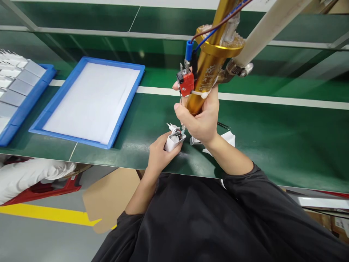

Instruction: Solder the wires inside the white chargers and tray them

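Note:
My right hand (203,118) is wrapped round a gold cylindrical tool (208,69) with a red lever switch (186,84) tied to its side. The tool tilts down towards my left hand; its lower tip is mostly hidden behind my right hand. My left hand (160,153) grips a white plug-in charger housing (173,142). Its top is open, showing small parts and wires, and a piece with metal plug pins (170,126) sticks up at its edge. Just right of it, a white casing (195,141) lies on the green bench, partly covered by my right forearm.
A blue tray (117,127) with a white lining lies left of my hands. Farther left, another blue tray (19,114) bears rows of white pieces. White paper (228,138) and thin dark tweezers-like tips (224,126) lie at right. A pale hose (267,32) runs up from the tool.

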Demonstrator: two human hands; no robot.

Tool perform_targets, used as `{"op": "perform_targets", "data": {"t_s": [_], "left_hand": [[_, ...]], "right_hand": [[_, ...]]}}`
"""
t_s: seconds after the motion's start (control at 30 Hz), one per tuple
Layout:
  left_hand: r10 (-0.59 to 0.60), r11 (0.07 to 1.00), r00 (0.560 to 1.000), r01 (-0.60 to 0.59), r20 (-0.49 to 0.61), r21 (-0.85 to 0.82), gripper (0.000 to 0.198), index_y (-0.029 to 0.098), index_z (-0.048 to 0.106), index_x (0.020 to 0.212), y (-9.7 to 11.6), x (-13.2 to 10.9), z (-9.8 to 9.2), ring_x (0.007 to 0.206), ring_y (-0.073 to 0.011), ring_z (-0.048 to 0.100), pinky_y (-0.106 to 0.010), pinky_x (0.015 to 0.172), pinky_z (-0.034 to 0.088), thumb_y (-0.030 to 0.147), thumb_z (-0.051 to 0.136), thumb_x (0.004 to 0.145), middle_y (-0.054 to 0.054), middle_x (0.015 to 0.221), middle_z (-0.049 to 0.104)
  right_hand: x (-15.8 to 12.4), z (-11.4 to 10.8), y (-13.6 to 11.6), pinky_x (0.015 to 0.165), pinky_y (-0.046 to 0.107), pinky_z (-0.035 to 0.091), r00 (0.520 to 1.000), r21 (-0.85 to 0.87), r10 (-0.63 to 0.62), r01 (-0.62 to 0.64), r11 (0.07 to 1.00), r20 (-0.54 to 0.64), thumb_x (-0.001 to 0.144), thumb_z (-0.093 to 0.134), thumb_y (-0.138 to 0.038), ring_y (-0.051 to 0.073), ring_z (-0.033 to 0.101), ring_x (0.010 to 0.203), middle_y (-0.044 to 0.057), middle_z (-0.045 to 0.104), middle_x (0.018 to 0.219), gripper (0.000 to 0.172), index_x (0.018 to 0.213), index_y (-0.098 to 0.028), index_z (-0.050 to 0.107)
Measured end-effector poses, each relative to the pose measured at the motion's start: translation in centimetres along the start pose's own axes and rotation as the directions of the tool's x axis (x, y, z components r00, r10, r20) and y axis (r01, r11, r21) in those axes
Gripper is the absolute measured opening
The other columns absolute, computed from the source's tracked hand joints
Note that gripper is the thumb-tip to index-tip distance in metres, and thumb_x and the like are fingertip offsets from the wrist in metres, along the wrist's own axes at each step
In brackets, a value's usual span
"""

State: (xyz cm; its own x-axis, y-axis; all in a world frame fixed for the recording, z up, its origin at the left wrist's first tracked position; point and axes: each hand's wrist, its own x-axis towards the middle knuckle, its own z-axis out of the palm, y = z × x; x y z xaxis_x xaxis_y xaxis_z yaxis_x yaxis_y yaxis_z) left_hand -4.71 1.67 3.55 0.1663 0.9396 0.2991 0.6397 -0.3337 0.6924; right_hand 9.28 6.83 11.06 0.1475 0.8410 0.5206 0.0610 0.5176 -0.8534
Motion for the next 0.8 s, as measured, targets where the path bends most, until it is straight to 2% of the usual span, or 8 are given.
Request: {"op": "perform_targets", "data": {"t_s": [0.23, 0.47, 0.63, 0.8], "left_hand": [[-0.026, 1.0, 1.0, 0.026, 0.015, 0.0, 0.037, 0.02, 0.067, 0.109, 0.1, 0.04, -0.03, 0.079, -0.0169, 0.069, -0.027, 0.075, 0.055, 0.035, 0.072, 0.076, -0.004, 0.095, 0.075], [-0.024, 1.0, 1.0, 0.024, 0.019, -0.005, 0.038, 0.02, 0.067, 0.11, -0.05, -0.01, -0.05, 0.079, -0.0173, 0.069, -0.027, 0.076, 0.055, 0.035, 0.073, 0.076, -0.004, 0.094, 0.075], [-0.032, 0.999, 0.999, 0.032, 0.024, 0.003, 0.037, 0.02, 0.067, 0.109, -0.05, -0.05, -0.04, 0.077, -0.017, 0.069, -0.027, 0.074, 0.055, 0.036, 0.072, 0.076, -0.004, 0.093, 0.075], [-0.018, 1.0, 1.0, 0.019, 0.021, -0.025, 0.036, 0.02, 0.067, 0.108, 0.0, -0.1, 0.03, 0.076, -0.0166, 0.069, -0.026, 0.073, 0.055, 0.034, 0.072, 0.076, -0.003, 0.09, 0.074]], "right_hand": [[0.0, -0.12, 0.14, 0.061, 0.032, 0.057, 0.999, -0.06, 0.03, -0.028, 0.998, 0.027, 0.084, 0.058, -0.045, 0.014, 0.065, 0.082, 0.001, 0.059, 0.111, 0.036, 0.111, -0.031, 0.039], [-0.04, 0.04, -0.29, 0.06, 0.032, 0.056, 1.0, 0.005, -0.005, 0.005, 1.0, 0.014, 0.081, 0.065, -0.043, 0.014, 0.065, 0.079, 0.002, 0.059, 0.113, 0.045, 0.114, -0.031, 0.037], [-0.15, -0.12, -0.2, 0.058, 0.032, 0.057, 0.999, -0.046, 0.027, -0.026, 0.999, 0.022, 0.085, 0.058, -0.046, 0.012, 0.064, 0.075, 0.002, 0.058, 0.115, 0.04, 0.116, -0.032, 0.037], [-0.19, 0.08, -0.35, 0.058, 0.031, 0.057, 1.0, -0.058, -0.008, 0.009, 0.998, 0.018, 0.082, 0.062, -0.052, 0.015, 0.066, 0.083, 0.002, 0.059, 0.114, 0.048, 0.117, -0.032, 0.037]]}}
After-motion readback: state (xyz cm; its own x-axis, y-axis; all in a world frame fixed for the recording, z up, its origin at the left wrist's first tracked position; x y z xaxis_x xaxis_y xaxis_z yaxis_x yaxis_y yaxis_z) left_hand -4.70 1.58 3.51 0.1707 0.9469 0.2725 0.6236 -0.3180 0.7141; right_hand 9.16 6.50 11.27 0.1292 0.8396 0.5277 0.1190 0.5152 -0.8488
